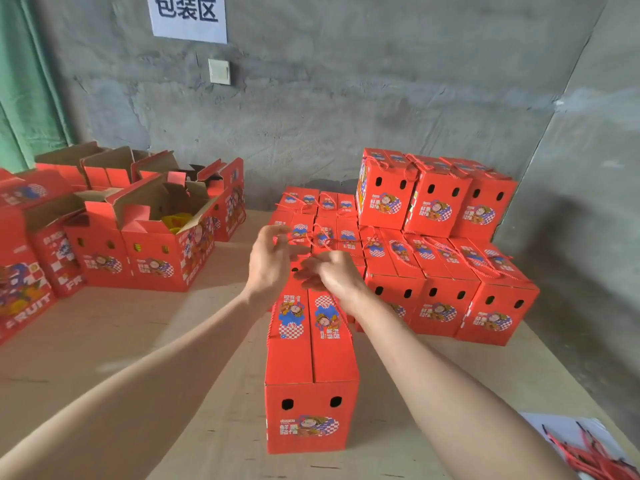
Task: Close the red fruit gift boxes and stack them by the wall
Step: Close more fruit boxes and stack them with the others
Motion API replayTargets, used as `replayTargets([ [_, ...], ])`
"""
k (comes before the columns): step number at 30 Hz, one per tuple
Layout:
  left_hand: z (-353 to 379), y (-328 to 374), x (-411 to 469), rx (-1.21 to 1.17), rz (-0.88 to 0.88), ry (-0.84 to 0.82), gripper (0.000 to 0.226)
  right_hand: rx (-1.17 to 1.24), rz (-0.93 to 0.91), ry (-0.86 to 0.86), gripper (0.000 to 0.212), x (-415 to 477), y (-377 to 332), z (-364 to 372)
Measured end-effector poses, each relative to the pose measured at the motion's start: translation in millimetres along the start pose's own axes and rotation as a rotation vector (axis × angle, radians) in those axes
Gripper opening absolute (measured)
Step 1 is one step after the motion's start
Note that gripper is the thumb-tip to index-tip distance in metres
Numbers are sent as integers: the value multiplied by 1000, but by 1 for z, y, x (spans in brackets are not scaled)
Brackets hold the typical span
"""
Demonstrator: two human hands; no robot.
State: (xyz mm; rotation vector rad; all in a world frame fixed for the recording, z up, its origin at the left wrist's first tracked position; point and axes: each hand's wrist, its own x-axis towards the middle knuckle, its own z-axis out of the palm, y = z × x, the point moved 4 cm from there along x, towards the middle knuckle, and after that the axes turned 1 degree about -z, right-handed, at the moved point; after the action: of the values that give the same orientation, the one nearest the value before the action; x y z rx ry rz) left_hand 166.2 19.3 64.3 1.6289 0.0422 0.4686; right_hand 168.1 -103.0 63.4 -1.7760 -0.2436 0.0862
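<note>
The left hand is raised above the far end of a closed red cardboard gift box, its fingers curled and its fingertips pinching a thin red cord. The right hand sits just beside it, lower, over the same end of the box. Its fingers are bent, but they are blurred and I cannot tell whether they hold anything. Both forearms reach in from the near edge.

The box stands lengthwise on a pale plywood worktop, its top flaps meeting along the middle. Two dark holes and a printed label show on its near end, and red cord runs down both long sides.

Directly behind and to the right, a stack of closed red boxes stands against the grey concrete wall in the corner, with a second tier of three boxes on top at the back. To the left, well apart from the stack, is a cluster of open red boxes with their brown flaps standing up. One of them shows something yellow inside.

On the wall hang a white paper sign and a white switch plate. A green sheet covers the far left. At the near right corner a white sheet carries loose red cords.
</note>
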Motion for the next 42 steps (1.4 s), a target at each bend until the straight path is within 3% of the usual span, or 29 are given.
replayTargets([
  [5, 6, 10, -2, 558, 277, -333, 38, 363, 208, -105, 25, -3, 5, 13],
  [8, 1, 6, 4, 738, 322, -233, 37, 308, 332, -98, 25, -1, 2, 12],
  [11, -19, -19, 8, 669, 88, -104, 31, 249, 363, -22, 24, 6, -11, 2],
  [13, -24, -44, -5, 710, -22, -247, 33, 208, 312, 33, 23, 10, -24, -2],
  [16, -24, -59, -23, 663, 21, -343, 37, 178, 174, 93, 20, 15, -55, -3],
  [19, -31, -35, -21, 457, 127, -216, 27, 128, -5, 131, 23, 20, -101, -8],
  [21, -38, -15, -13, 310, 96, -156, 22, 96, -93, 175, 28, 21, -129, -13],
  [26, -46, 25, -3, 106, 38, -126, 24, 91, -269, 269, 31, 25, -177, -14],
  [29, -51, 35, -6, 71, 49, -142, 32, 133, -263, 254, 30, 30, -191, -12],
  [31, -56, 30, -9, 140, 63, -153, 43, 129, -205, 194, 28, 33, -188, -6],
  [35, -66, -14, -16, 442, 11, -157, 43, 64, -87, 143, 22, 36, -139, 7],
  [42, -71, -104, -53, 679, -205, -414, 63, 29, 70, 126, 24, 31, -41, 35],
])
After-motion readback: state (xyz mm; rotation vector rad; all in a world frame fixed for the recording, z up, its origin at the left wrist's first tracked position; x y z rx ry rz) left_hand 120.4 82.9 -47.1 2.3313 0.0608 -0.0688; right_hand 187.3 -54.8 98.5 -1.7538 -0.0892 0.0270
